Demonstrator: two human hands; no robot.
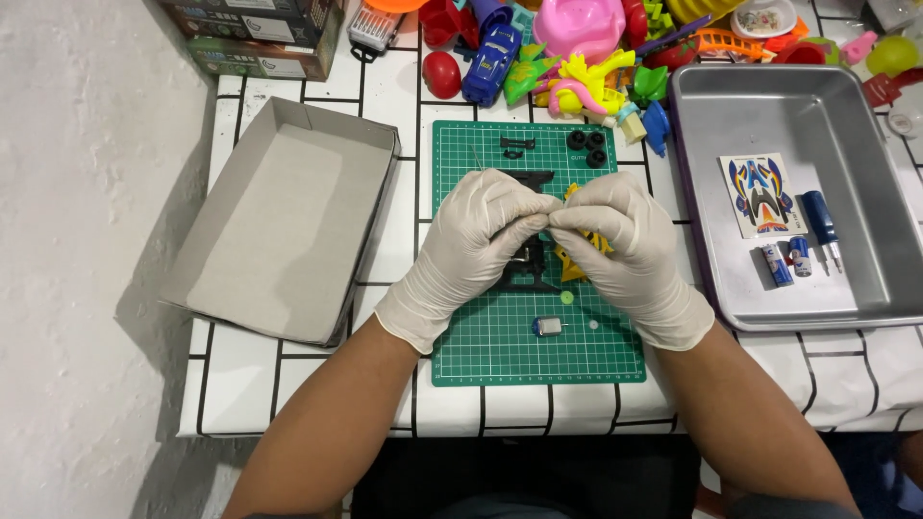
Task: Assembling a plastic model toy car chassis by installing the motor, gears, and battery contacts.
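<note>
We note, nearest the camera on the green cutting mat [500, 351], a small silver motor [548, 327] lying loose, with a tiny green gear [566, 298] and a white gear [593, 325] just beside it. Above these, our two gloved hands meet over the mat's middle. Left hand [476, 240]: fingers pinched together at the tips against those of the right hand [620, 245], which is pinched likewise. Whatever sits between the fingertips is too small for us to make out. Under the hands lie a black chassis frame [532, 271] and a yellow plastic part [577, 267], both partly covered. Further up the mat: a small black part [516, 145] and black wheels [587, 147] clustered together. To the left, an open cardboard box lid [279, 221]. To the right, a metal tray [865, 163] holding a sticker sheet [760, 195], two batteries [786, 261] and a blue-handled screwdriver [820, 221]. Farthest back, a heap of colourful plastic toys [577, 48] on the gridded tablecloth [317, 394].
</note>
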